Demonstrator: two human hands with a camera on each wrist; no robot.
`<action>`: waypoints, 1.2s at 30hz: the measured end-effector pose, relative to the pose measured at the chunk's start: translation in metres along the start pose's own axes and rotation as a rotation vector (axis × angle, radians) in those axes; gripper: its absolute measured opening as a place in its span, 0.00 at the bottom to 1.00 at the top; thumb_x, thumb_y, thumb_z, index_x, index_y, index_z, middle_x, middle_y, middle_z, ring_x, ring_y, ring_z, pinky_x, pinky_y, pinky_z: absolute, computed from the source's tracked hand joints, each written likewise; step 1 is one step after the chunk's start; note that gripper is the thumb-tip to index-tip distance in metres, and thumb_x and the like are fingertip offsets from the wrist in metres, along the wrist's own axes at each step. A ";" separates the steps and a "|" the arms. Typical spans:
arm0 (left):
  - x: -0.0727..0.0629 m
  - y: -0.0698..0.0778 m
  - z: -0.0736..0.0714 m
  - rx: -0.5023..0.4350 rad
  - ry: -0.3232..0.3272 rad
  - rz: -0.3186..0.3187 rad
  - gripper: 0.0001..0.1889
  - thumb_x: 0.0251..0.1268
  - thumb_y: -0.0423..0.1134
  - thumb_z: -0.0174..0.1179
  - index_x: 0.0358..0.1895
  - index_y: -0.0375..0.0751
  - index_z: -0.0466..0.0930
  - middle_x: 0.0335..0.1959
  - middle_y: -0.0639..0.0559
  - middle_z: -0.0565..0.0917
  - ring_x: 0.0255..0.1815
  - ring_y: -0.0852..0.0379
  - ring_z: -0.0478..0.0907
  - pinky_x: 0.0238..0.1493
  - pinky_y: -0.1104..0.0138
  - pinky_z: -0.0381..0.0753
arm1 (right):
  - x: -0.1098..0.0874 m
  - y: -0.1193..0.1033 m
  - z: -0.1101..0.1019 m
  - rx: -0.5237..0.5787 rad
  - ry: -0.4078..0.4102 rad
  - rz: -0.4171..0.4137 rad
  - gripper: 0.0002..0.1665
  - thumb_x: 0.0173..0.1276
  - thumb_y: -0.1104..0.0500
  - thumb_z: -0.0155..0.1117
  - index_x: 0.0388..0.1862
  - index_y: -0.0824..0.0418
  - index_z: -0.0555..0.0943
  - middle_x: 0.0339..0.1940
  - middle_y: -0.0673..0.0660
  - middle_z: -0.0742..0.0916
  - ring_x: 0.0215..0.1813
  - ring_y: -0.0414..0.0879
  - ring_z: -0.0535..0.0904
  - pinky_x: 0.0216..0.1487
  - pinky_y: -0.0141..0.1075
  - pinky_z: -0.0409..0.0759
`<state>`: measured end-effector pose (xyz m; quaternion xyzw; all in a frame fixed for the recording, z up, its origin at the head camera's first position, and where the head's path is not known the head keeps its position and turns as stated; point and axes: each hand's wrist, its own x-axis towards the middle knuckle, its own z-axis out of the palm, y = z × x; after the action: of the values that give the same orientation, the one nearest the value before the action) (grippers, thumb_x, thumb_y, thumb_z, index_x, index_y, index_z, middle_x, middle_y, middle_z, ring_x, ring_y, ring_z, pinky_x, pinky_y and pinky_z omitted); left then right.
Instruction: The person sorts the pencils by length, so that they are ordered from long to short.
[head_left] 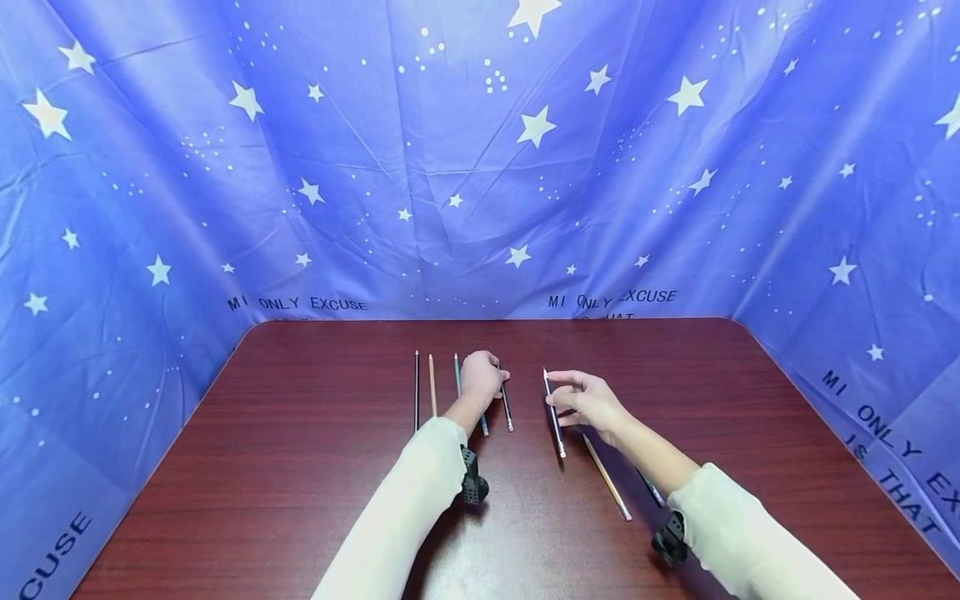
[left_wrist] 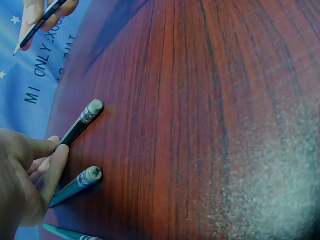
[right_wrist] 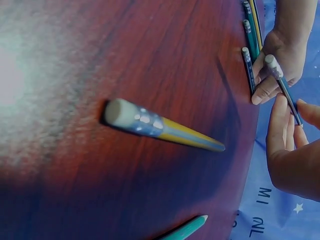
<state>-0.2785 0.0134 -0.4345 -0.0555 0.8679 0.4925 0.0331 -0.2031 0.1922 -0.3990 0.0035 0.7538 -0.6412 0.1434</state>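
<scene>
My left hand (head_left: 482, 375) pinches a dark pencil (head_left: 507, 412) between thumb and fingers, and the pencil's white eraser end points toward me. In the left wrist view, a teal pencil (left_wrist: 70, 191) lies beside that hand, its eraser facing the camera. To the right, my right hand (head_left: 592, 407) holds another dark pencil (head_left: 556, 421) in its fingertips, sharpened tip pointing away from me. The right wrist view shows this pencil (right_wrist: 284, 87) raised in the fingers, its white eraser overlapping the left hand (right_wrist: 282, 57).
Left of my left hand lie a black pencil (head_left: 417, 392) and a light-wood pencil (head_left: 432, 385). A yellow pencil (head_left: 609, 481) lies below my right hand; a green pencil (right_wrist: 187, 229) is partly under that forearm. The reddish-brown table (head_left: 262, 467) ends at a blue starry cloth (head_left: 450, 167).
</scene>
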 end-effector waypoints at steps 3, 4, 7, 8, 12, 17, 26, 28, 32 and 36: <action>0.000 0.000 0.000 -0.004 0.001 0.006 0.13 0.55 0.32 0.65 0.44 0.33 0.80 0.38 0.41 0.84 0.22 0.55 0.82 0.16 0.73 0.82 | 0.003 -0.001 0.001 0.009 0.012 -0.002 0.31 0.60 0.67 0.60 0.64 0.70 0.66 0.27 0.46 0.82 0.28 0.38 0.79 0.32 0.31 0.86; 0.000 0.000 0.000 -0.003 0.001 0.005 0.13 0.55 0.32 0.65 0.44 0.33 0.80 0.38 0.41 0.84 0.21 0.55 0.82 0.16 0.73 0.82 | 0.004 -0.001 0.001 0.007 0.010 -0.007 0.32 0.60 0.67 0.60 0.64 0.71 0.66 0.27 0.46 0.82 0.28 0.38 0.79 0.32 0.31 0.86; 0.001 0.000 0.001 0.006 -0.001 -0.004 0.13 0.55 0.32 0.65 0.44 0.34 0.80 0.38 0.42 0.84 0.21 0.56 0.82 0.16 0.73 0.82 | 0.005 -0.004 0.003 0.014 0.018 -0.007 0.32 0.60 0.67 0.61 0.64 0.70 0.66 0.27 0.46 0.82 0.28 0.38 0.79 0.32 0.31 0.87; 0.001 -0.001 0.000 0.006 -0.002 -0.006 0.13 0.55 0.32 0.65 0.44 0.34 0.79 0.38 0.42 0.84 0.20 0.56 0.82 0.16 0.73 0.82 | 0.005 -0.005 0.003 0.011 0.014 -0.008 0.32 0.60 0.67 0.61 0.64 0.70 0.66 0.27 0.45 0.82 0.28 0.38 0.79 0.32 0.31 0.87; 0.001 0.000 0.000 0.007 0.001 -0.008 0.13 0.55 0.32 0.65 0.44 0.34 0.79 0.37 0.43 0.84 0.20 0.57 0.82 0.15 0.74 0.82 | 0.010 -0.007 0.006 0.007 0.021 0.000 0.32 0.61 0.67 0.61 0.64 0.70 0.66 0.27 0.45 0.82 0.29 0.38 0.79 0.31 0.30 0.86; 0.000 0.001 0.000 0.006 0.002 -0.009 0.13 0.55 0.32 0.65 0.44 0.33 0.79 0.37 0.42 0.84 0.19 0.56 0.82 0.15 0.74 0.82 | 0.017 -0.005 0.008 -0.009 0.042 -0.010 0.31 0.59 0.66 0.61 0.63 0.70 0.67 0.27 0.46 0.82 0.29 0.38 0.79 0.31 0.31 0.86; -0.001 0.002 0.000 0.023 -0.008 -0.016 0.13 0.56 0.33 0.65 0.45 0.34 0.79 0.40 0.43 0.84 0.19 0.58 0.81 0.15 0.74 0.81 | 0.026 -0.002 0.002 0.032 0.024 -0.073 0.29 0.56 0.65 0.65 0.58 0.68 0.72 0.26 0.46 0.84 0.27 0.39 0.80 0.28 0.31 0.86; -0.001 0.003 0.000 0.025 -0.008 -0.018 0.13 0.56 0.33 0.65 0.45 0.34 0.79 0.40 0.43 0.84 0.19 0.58 0.81 0.15 0.74 0.81 | 0.030 -0.002 0.002 0.006 0.054 -0.033 0.30 0.57 0.67 0.63 0.60 0.69 0.70 0.26 0.46 0.84 0.27 0.39 0.79 0.29 0.30 0.86; -0.001 0.003 -0.001 0.030 -0.010 -0.022 0.13 0.56 0.33 0.65 0.45 0.34 0.79 0.40 0.43 0.84 0.18 0.58 0.81 0.15 0.74 0.81 | 0.038 -0.003 0.002 -0.022 0.076 0.008 0.30 0.59 0.69 0.61 0.62 0.70 0.68 0.25 0.46 0.84 0.27 0.39 0.79 0.29 0.30 0.85; -0.001 0.003 -0.001 0.030 -0.007 -0.022 0.13 0.56 0.33 0.65 0.44 0.34 0.79 0.39 0.43 0.84 0.17 0.58 0.81 0.15 0.74 0.81 | 0.042 -0.003 0.003 -0.026 0.085 0.015 0.30 0.60 0.69 0.61 0.63 0.68 0.68 0.25 0.45 0.83 0.27 0.39 0.79 0.29 0.30 0.86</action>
<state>-0.2784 0.0146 -0.4312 -0.0627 0.8743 0.4794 0.0425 -0.2431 0.1810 -0.4057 0.0346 0.7674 -0.6295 0.1163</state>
